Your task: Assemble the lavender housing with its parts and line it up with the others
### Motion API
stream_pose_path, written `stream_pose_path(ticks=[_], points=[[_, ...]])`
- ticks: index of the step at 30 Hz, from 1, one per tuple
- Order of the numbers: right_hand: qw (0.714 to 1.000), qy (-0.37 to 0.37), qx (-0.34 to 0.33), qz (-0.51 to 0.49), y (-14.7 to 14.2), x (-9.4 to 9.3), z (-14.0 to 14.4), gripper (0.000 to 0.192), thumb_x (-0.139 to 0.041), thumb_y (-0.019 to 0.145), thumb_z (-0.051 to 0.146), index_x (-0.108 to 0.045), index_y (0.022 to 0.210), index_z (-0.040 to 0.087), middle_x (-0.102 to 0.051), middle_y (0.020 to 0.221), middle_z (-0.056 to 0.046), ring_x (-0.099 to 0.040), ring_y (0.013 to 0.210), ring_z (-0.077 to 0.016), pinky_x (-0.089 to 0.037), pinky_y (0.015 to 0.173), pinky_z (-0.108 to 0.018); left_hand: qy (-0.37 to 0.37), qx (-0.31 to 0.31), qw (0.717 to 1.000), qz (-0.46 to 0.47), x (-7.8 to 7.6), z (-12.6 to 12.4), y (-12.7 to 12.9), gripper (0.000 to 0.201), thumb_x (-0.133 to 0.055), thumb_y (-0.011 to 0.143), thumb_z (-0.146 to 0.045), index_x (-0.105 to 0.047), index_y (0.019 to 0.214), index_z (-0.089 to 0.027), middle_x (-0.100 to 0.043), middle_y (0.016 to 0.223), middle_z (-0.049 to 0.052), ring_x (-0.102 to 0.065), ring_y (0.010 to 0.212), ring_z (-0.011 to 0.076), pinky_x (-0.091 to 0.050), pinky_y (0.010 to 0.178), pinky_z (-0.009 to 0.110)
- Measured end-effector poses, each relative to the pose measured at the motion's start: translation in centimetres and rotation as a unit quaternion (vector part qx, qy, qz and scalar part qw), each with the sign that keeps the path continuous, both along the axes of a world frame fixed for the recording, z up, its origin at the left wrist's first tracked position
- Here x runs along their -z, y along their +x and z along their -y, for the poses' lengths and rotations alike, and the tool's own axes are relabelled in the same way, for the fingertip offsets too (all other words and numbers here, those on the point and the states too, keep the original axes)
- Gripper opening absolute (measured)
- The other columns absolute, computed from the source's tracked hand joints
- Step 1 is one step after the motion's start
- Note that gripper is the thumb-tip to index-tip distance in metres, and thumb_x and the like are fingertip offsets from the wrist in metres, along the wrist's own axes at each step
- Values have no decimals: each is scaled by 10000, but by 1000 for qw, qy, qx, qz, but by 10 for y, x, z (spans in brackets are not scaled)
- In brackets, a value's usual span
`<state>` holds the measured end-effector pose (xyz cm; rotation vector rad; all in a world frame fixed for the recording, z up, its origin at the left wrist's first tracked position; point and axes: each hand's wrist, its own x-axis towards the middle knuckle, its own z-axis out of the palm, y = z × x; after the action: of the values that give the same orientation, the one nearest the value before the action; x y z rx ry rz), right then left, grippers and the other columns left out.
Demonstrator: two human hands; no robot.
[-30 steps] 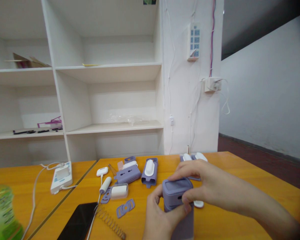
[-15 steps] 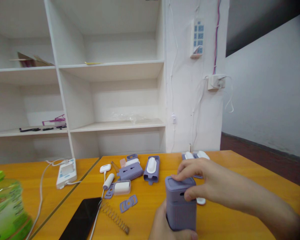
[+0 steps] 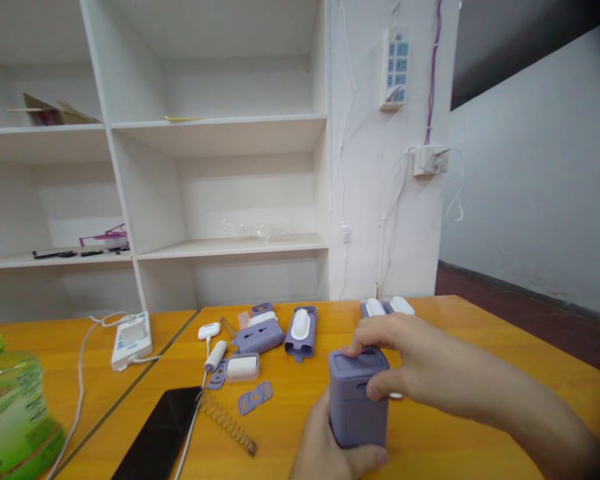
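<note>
Behind the table, filling the upper left of the frame, a white shelf unit (image 3: 205, 133) stands against the wall; a clear plastic sheet (image 3: 255, 230) lies on its middle board. Below it, an orange table (image 3: 480, 333) spans the lower frame. At the far lower left sits a green bottle (image 3: 10, 407), blurred. Right of that, a white power strip (image 3: 131, 340) rests on the table with its cable trailing left. A black phone (image 3: 157, 440) lies flat at lower centre-left, with a metal spring (image 3: 227, 430) just beside it.

Lower centre: a purple box (image 3: 357, 400) stands upright on the table. Left hand (image 3: 330, 457) wraps the base from below and behind, thumb across the lower front edge; grip is closed on the box. Right hand (image 3: 415, 363) comes in from the right, fingers over the lid (image 3: 357, 363), thumb pressed on the front just under the lid rim; also closed on the box.

Centre, beyond the box: several small purple and white parts lie scattered, among them a purple holder (image 3: 300, 330) with a white insert, a perforated purple piece (image 3: 259, 335), a white block (image 3: 243, 367) and a flat purple ring piece (image 3: 255, 397). Two white caps (image 3: 387, 307) sit just past the right hand.
</note>
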<state>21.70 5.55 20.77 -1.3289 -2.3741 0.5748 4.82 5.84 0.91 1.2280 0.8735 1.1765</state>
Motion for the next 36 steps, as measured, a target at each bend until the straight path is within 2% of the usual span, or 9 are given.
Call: stream_pose_path(ticks=[5, 10, 17, 21, 25, 29, 32, 36], points=[[1000, -2, -7, 13, -1, 3, -3, 370, -789, 659, 182, -787, 1013, 289, -762, 1091, 7, -646, 1077, -269, -462, 915, -351, 0, 5, 1000, 17, -1, 0, 1, 791, -945, 507, -220, -660, 1243, -162, -723, 1145, 52, -620, 1088, 300, -468, 912, 323], [1000, -13, 6, 15, -2, 3, -4, 387, -793, 660, 197, -781, 1031, 309, -752, 1103, 8, -649, 1068, -273, -469, 890, -349, 9, 12, 1000, 16, 3, -2, 1, 759, -951, 513, -236, -673, 1216, -167, -724, 1129, 51, -618, 1060, 286, -464, 880, 311], [999, -34, -9, 0, 3, 2, 0, 487, -720, 657, 133, -773, 1095, 340, -760, 1192, 26, -654, 1159, -282, -485, 995, -369, -3, -3, 1000, -2, 12, -7, 0, 835, -964, 480, -249, -654, 1249, -145, -734, 1114, 55, -643, 1025, 284, -484, 844, 312], [998, -66, 6, -1, 13, -2, 0, 560, -797, 697, 257, -752, 1238, 394, -730, 1328, 26, -624, 1273, -323, -466, 1103, -403, 4, 4, 1000, -3, 17, -11, -3, 888, -992, 456, -324, -657, 1263, -164, -746, 1109, 47, -650, 1058, 310, -491, 864, 330], [998, -55, 18, -11, 14, 0, -4, 667, -851, 687, 393, -705, 1338, 369, -679, 1428, 2, -579, 1348, -345, -446, 1153, -422, 33, 38, 999, 15, 22, -18, -8, 990, -1015, 444, -359, -626, 1338, -187, -737, 1219, 79, -638, 1163, 359, -494, 944, 376], [997, -74, 0, 0, 5, 6, -8, 709, -812, 651, 237, -709, 1346, 338, -709, 1397, -3, -626, 1297, -336, -480, 1114, -412, 79, 94, 992, 19, 30, -25, -16, 1121, -1003, 470, -422, -541, 1471, -221, -664, 1385, 125, -589, 1276, 425, -487, 1018, 470], [996, -90, 0, -7, 4, 9, -9, 771, -799, 615, 181, -697, 1367, 320, -715, 1393, -4, -649, 1271, -329, -502, 1090, -393, 81, 76, 994, 10, 37, -25, -17, 1132, -997, 481, -435, -531, 1496, -250, -638, 1443, 117, -546, 1338, 447, -459, 1075, 512], [994, -98, 26, -40, 20, 5, -10, 754, -831, 663, 251, -671, 1400, 279, -688, 1432, -33, -630, 1308, -318, -497, 1109, -370, 64, 29, 997, 16, 36, -20, -13, 1069, -973, 510, -351, -556, 1487, -228, -670, 1413, 113, -576, 1325, 437, -488, 1060, 482]])
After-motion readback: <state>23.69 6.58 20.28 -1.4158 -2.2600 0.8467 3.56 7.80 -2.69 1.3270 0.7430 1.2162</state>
